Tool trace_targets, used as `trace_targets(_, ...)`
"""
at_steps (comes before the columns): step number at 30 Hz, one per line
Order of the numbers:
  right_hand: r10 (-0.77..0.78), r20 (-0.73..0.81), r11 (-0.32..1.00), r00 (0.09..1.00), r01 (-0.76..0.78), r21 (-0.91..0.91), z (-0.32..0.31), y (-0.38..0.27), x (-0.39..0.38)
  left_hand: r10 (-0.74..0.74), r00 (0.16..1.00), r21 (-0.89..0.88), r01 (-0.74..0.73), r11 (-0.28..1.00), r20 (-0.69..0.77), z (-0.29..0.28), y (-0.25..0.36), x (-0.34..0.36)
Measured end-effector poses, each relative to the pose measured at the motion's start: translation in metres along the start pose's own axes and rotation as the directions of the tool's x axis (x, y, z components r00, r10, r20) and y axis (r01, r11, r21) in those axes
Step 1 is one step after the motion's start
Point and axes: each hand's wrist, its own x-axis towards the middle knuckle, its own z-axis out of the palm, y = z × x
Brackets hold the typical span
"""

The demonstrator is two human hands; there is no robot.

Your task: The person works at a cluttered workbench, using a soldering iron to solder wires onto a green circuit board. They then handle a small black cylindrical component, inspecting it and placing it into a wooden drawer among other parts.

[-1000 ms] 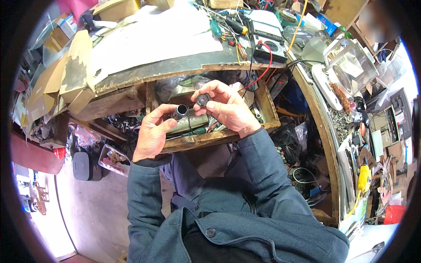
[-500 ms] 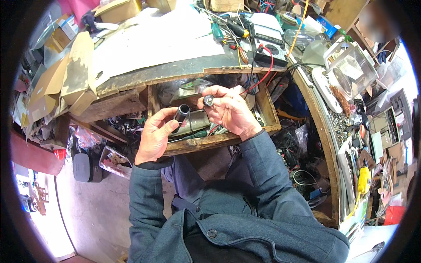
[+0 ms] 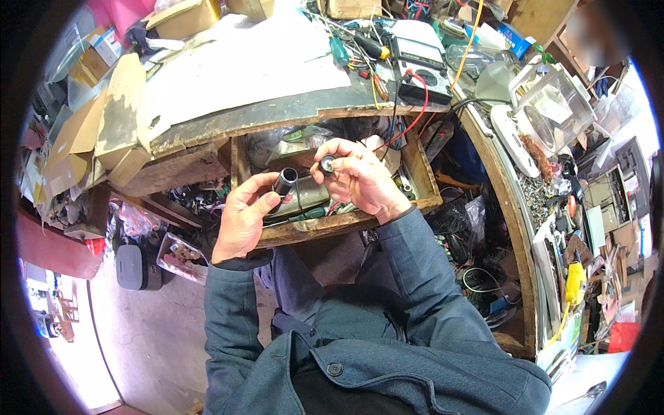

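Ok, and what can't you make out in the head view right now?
In the head view:
The black tube's lower end: covered by the left hand.
The far side of the small round piece: turned away, behind the right hand's fingers.
Some contents of the wooden drawer: hidden under both hands.
The meter's dial setting: too small.
The jacket's lower part: cut off by the bottom edge.

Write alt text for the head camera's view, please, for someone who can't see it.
A person's left hand holds a dark open-ended tube; the right hand pinches a small round part, apart from it, above an open, cluttered wooden drawer at a workbench.
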Motion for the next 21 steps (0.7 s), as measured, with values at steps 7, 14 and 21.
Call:
trace_targets(7, 0.003, 0.000, 0.999, 1.000, -0.003, -0.053, -0.0007, 0.0013, 0.0003, 0.014, 1.000, -0.032, -0.014, 0.999, -0.004, 0.0017, 0.0002, 0.0003)
trace_targets(14, -0.017, -0.058, 0.984, 0.998, 0.007, -0.179, 0.0066, 0.0052, 0.0016, -0.003, 1.000, -0.053, 0.002, 0.999, -0.008, 0.0011, 0.0008, 0.0009)
trace_targets(21, -0.038, -0.037, 0.978, 0.999, 0.030, -0.209, 0.0006, 0.0083, 0.0036, 0.036, 0.999, -0.001, -0.036, 0.999, 0.010, -0.0018, -0.0006, -0.0009)
